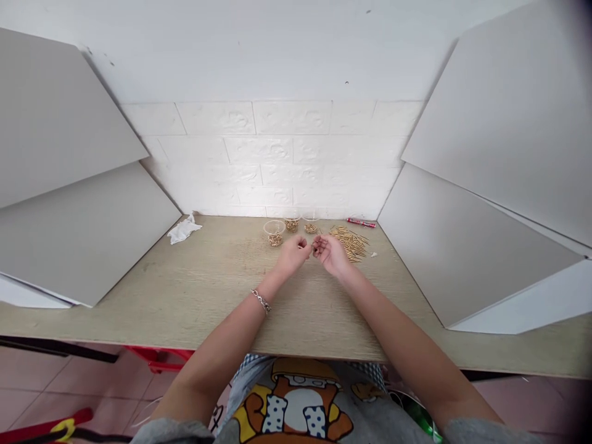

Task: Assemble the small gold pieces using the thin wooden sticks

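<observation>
My left hand (293,253) and my right hand (330,253) meet over the middle of the wooden table (208,290), fingers curled and pinched together. Between the fingertips sits something tiny that I cannot make out. Just beyond the hands stand three small clear cups (274,233) holding brown bits. A loose pile of thin wooden sticks (350,241) lies right of my right hand. A bracelet (261,301) circles my left wrist.
A crumpled white cloth (184,229) lies at the back left. A red pen-like object (361,222) rests by the white brick wall. Grey panels (83,234) flank the table on both sides. Red objects sit on the floor below.
</observation>
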A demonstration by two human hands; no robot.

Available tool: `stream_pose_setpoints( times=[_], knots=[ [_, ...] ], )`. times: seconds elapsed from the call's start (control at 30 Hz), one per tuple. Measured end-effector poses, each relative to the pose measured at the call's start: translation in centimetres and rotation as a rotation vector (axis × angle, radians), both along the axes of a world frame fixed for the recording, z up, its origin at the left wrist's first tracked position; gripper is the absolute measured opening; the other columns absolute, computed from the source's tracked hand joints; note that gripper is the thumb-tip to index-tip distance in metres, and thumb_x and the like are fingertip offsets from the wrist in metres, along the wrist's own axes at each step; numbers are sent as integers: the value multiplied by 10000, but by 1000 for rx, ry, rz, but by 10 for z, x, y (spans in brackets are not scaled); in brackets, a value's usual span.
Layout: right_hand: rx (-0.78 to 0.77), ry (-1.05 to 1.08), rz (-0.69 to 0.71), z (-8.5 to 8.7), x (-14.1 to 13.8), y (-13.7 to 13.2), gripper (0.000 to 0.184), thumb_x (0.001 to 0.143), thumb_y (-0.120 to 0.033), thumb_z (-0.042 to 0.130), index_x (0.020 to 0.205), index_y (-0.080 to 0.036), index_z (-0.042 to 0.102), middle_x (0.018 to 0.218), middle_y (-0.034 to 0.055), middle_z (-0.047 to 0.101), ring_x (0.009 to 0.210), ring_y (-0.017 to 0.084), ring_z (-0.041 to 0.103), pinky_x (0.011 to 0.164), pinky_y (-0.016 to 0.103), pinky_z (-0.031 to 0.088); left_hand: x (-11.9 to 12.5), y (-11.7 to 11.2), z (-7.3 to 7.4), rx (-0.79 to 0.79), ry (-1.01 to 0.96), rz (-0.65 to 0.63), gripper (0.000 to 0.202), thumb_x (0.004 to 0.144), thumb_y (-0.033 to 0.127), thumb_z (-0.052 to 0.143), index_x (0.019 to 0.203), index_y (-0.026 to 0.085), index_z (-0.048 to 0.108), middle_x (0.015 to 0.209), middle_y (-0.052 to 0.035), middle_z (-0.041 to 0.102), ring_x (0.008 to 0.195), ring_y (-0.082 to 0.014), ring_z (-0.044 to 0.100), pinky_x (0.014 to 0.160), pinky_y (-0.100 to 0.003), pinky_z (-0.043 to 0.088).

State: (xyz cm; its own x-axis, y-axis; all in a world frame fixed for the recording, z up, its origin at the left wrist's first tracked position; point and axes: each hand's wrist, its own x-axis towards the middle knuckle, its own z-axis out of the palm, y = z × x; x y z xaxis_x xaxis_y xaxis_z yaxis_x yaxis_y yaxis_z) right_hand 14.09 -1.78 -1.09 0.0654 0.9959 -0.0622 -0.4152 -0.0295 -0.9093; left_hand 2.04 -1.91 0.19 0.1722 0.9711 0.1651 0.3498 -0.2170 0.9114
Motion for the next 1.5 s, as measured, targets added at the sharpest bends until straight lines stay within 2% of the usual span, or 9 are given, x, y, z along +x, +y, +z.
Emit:
stream_pose_setpoints(
  times=[0.2,0.33,0.43,0.53,0.73,0.9,1.07,1.3,1.5],
  knots=[
    [59,-40,65,-2,0,-3,159,668,-316,499,690,-173,566,619,29,587,571,134,536,546,257,437,2,2,-1,-459,-689,-205,190,663,295,519,571,160,422,514,47,418,434,-43,379,505,-202,366],
    [147,-242,74,-3,-2,-3,191,640,-308,584,763,-167,626,699,20,637,609,126,560,611,260,445,-1,5,-3,-614,-839,-246,229,712,315,481,557,158,419,497,46,401,427,-41,379,507,-195,387],
    [215,-587,15,-1,-1,-5,188,667,-300,584,779,-172,664,747,26,666,702,155,595,684,283,442,-1,8,-6,-627,-850,-197,214,721,310,482,582,155,434,506,46,422,407,-36,362,508,-202,394],
    [279,-875,-36,1,-1,-8,191,715,-308,551,798,-200,685,771,17,677,746,172,600,698,290,424,0,9,-8,-542,-800,-175,214,706,322,509,593,154,442,512,39,446,423,-43,390,500,-198,381],
    [345,-1093,-49,1,-1,-11,184,750,-285,525,775,-223,696,742,7,672,683,158,580,630,265,392,-1,11,-9,-440,-667,-170,241,663,339,566,569,143,462,521,20,485,461,-50,437,507,-191,365],
    [377,-1139,-142,-4,1,-7,187,743,-257,518,721,-202,696,666,10,647,630,144,554,597,250,381,-2,11,-8,-444,-667,-153,162,648,268,587,615,124,519,582,4,533,518,-54,490,565,-187,392],
    [399,-1110,-205,-7,2,-5,160,720,-236,542,725,-192,696,695,24,656,650,149,567,635,264,407,-3,11,-7,-472,-665,-132,105,689,225,561,721,131,528,664,-12,576,546,-64,532,613,-213,417],
    [384,-995,-192,-6,1,-5,150,716,-255,552,738,-207,692,724,14,669,690,158,592,668,282,434,-6,12,-8,-428,-450,-178,192,741,328,552,722,139,524,647,6,536,450,-35,450,453,-176,322],
    [415,-919,-177,-11,3,-2,177,734,-227,527,818,-211,682,817,27,676,764,170,605,729,314,448,-7,13,-10,-402,-533,-160,231,697,351,609,689,135,529,666,16,524,470,-25,439,467,-169,335]
  ],
)
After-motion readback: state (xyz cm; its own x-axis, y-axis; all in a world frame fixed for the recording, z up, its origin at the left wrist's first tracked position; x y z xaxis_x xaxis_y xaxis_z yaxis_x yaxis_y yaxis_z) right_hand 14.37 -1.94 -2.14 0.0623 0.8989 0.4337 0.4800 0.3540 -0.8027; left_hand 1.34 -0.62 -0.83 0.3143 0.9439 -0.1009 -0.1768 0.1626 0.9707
